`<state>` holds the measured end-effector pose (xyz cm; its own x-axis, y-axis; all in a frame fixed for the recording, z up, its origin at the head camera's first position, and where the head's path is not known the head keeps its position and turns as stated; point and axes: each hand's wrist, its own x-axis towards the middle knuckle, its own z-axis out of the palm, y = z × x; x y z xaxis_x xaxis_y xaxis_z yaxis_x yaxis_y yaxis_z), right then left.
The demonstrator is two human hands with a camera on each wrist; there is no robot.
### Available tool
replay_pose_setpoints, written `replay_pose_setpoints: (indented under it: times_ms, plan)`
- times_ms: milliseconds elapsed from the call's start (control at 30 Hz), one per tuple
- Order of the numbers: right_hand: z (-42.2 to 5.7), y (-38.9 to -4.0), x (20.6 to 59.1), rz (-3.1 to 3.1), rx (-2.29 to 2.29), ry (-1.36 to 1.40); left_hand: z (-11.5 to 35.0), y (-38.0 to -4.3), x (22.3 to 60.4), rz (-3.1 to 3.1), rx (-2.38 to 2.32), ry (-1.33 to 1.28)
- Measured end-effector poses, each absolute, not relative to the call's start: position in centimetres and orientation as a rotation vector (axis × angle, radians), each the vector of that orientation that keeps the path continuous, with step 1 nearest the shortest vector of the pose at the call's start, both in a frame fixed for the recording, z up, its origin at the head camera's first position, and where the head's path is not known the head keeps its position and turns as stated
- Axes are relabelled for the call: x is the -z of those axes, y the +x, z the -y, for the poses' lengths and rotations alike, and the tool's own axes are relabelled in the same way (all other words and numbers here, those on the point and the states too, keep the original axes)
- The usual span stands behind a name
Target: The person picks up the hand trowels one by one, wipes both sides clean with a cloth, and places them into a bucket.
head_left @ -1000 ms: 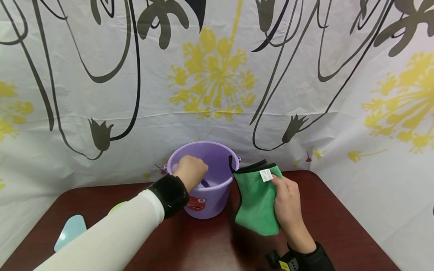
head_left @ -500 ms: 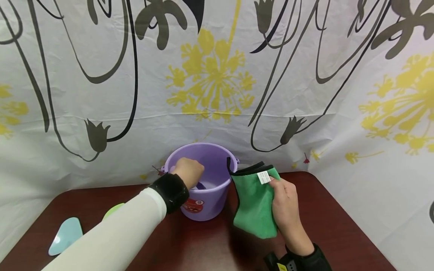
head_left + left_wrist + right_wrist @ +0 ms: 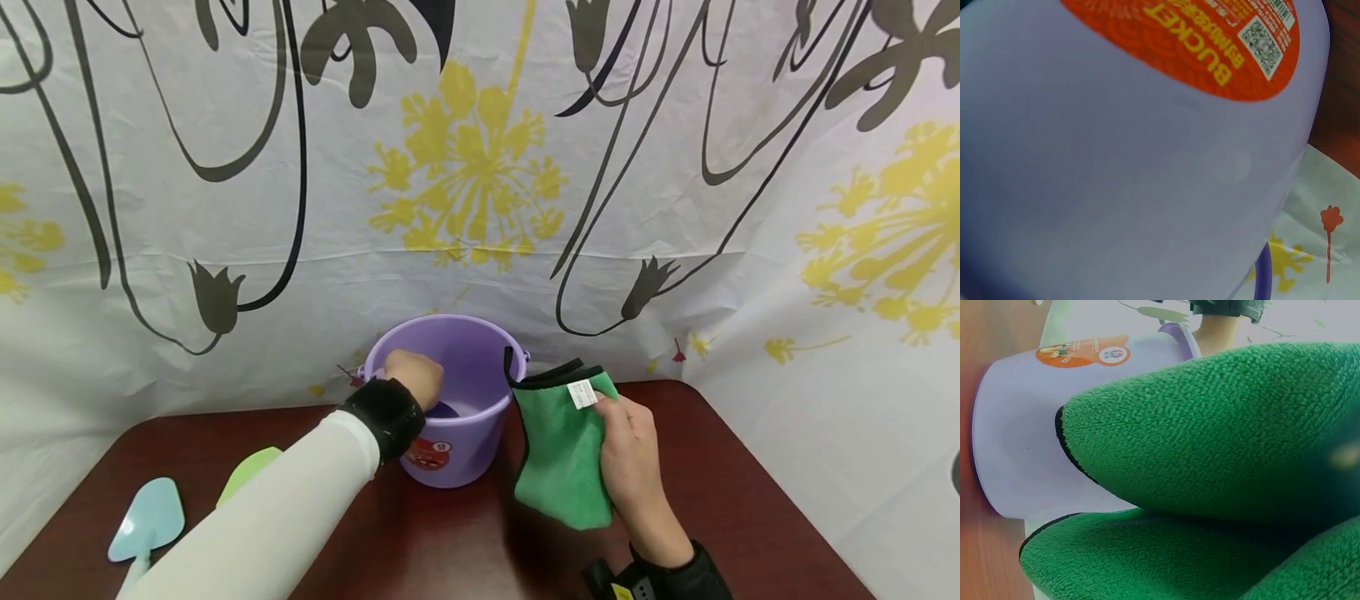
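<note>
A purple bucket [image 3: 474,446] stands upright at the back middle of the table. My left hand [image 3: 414,375] reaches over its near left rim, with the fingers hidden down inside. Whether they hold anything cannot be seen. A small dark purple patch [image 3: 444,410] shows inside, just right of that hand. To the right of the bucket, my right hand [image 3: 632,450] pinches a folded green cloth [image 3: 562,458] with black edging by its upper right corner, near a white label [image 3: 582,393]. The cloth hangs above the table; its folds fill much of the right wrist view.
A light blue toy shovel [image 3: 148,521] lies on the table at the left. Beside it a lime-green piece [image 3: 247,468] is partly covered by my left sleeve. Behind the dark red table [image 3: 720,467] hangs a patterned white curtain [image 3: 480,275].
My left hand has shifted slightly inside the bucket, and its forearm has swung right, uncovering more of the blue shovel and lime-green piece. The right hand and cloth stay nearly still.
</note>
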<state>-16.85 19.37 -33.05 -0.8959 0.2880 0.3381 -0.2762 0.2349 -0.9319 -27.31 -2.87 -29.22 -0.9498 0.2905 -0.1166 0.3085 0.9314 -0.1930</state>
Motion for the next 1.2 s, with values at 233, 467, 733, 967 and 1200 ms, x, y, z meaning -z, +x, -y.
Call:
replay_pose_setpoints:
  times_ms: [233, 467, 733, 967, 1200]
  plan:
    - [-19.1, -16.9, 33.4, 2.066, -1.728, 0.011, 2.3, -28.2, 30.7, -2.97, 0.551, 0.289]
    - [-18.8, -17.0, 33.2, 2.059, -1.727, 0.039, 2.2, -28.5, 31.2, -2.975, 0.632, 0.26]
    - [-18.8, -16.9, 33.2, 2.063, -1.715, 0.039, 2.5, -28.4, 30.5, -3.017, 0.545, 0.34]
    - [-19.1, -16.9, 33.1, 2.08, -1.735, 0.024, 3.3, -27.5, 28.8, -3.073, 0.472, 0.497]
    - [-19.0, -16.8, 32.9, 2.089, -1.745, 0.026, 6.4, -24.6, 27.0, -3.207, 0.126, 0.627]
